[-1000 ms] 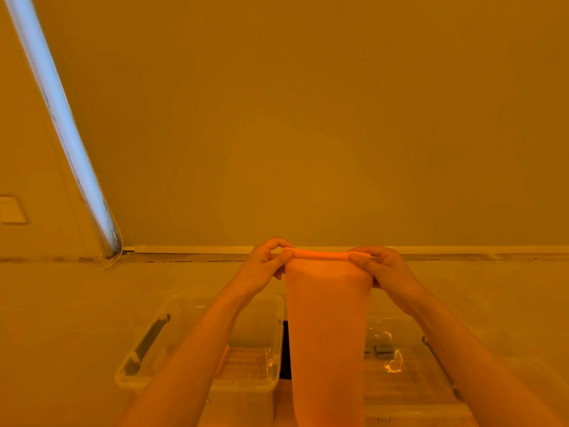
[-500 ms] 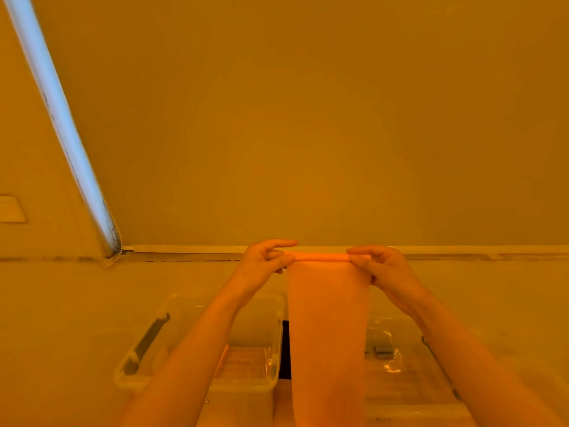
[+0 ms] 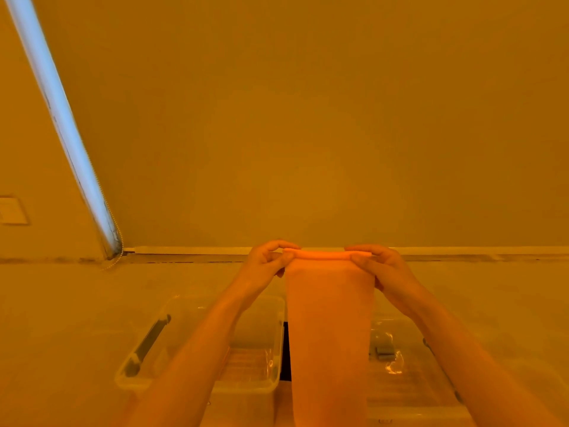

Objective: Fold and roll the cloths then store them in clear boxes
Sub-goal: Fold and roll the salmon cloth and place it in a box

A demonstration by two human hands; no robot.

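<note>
An orange cloth [image 3: 329,328] hangs in a long strip in front of me, its top edge wound into a thin roll. My left hand [image 3: 264,266] pinches the roll's left end and my right hand [image 3: 381,269] pinches its right end, both held up at the same height. Below my left arm stands a clear box [image 3: 197,306] with a dark handle. A second clear box [image 3: 409,365] stands to the right, partly hidden by the cloth and my right arm.
Both boxes stand on a pale floor [image 3: 77,303]. A plain wall rises behind, with a baseboard [image 3: 191,250] along its foot. A bright slanted strip [image 3: 61,118] runs down at the left, and a small wall plate [image 3: 10,211] lies at the far left.
The hands have stayed at the top edge while the fingers shifted slightly on the thin roll. The cloth hangs much as before.
</note>
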